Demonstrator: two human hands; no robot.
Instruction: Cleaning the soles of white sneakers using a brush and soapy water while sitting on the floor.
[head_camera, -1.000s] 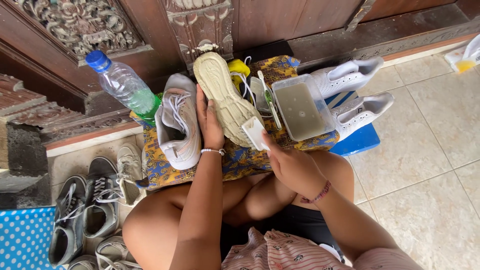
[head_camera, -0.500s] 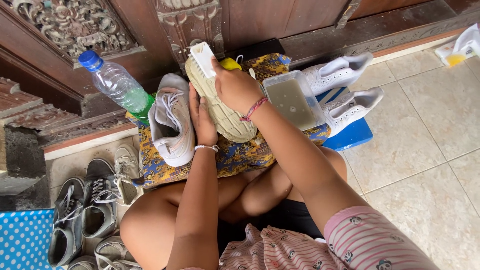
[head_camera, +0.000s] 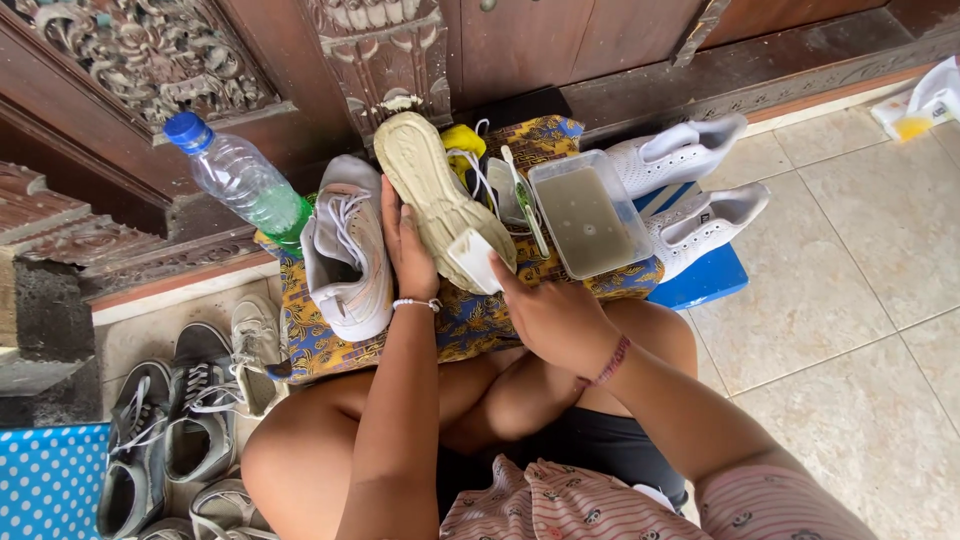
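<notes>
**Sole up, brush at the heel**

While braced against the left hand (head_camera: 405, 240), fingers flat along its edge, upturned sneaker (head_camera: 440, 200) over the patterned cloth (head_camera: 470, 320), sole to the camera. Right hand (head_camera: 545, 315) closed around a white brush (head_camera: 475, 262) pressed at the heel end. Likely slip: shoe twisting off the open left palm under a hard stroke, knocking the tub just beside. Clear plastic tub (head_camera: 588, 215), open, holding murky grey-brown water; a toothbrush (head_camera: 522, 195) along its left rim. Plastic bottle (head_camera: 240, 180), blue cap on, lying tilted, greenish liquid in its lower part.
</notes>
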